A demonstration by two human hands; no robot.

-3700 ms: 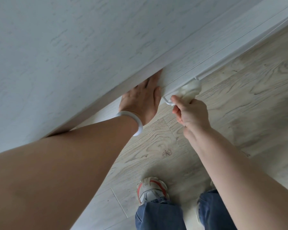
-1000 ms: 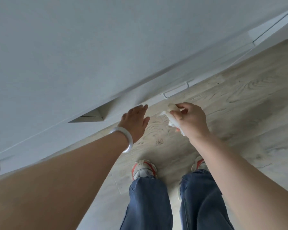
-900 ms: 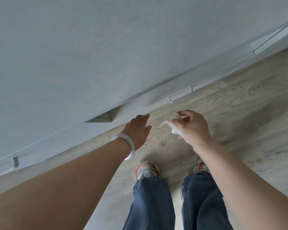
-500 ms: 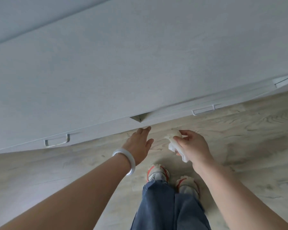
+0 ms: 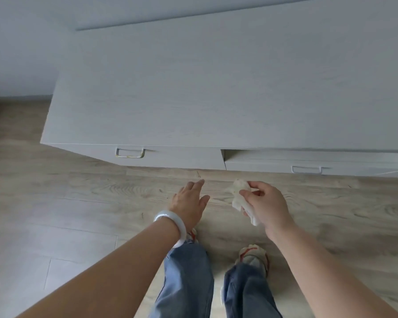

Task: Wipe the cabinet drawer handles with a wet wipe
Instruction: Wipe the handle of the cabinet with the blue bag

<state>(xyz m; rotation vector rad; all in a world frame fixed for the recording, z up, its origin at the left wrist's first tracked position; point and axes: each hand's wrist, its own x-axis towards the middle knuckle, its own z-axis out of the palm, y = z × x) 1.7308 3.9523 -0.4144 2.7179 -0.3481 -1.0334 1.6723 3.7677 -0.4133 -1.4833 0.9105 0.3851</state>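
Below two drawer handles (image 5: pixel 130 153) (image 5: pixel 306 169), right hand (image 5: pixel 265 204) pinches one wet wipe (image 5: pixel 239 194); left hand (image 5: pixel 191 203) hovers, fingers straight.

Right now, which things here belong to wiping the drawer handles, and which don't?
Job: crumpled white wet wipe pinched in right hand; left metal drawer handle; right metal drawer handle; white wooden cabinet.
Not: white bangle; pale wood floor; sneakers.
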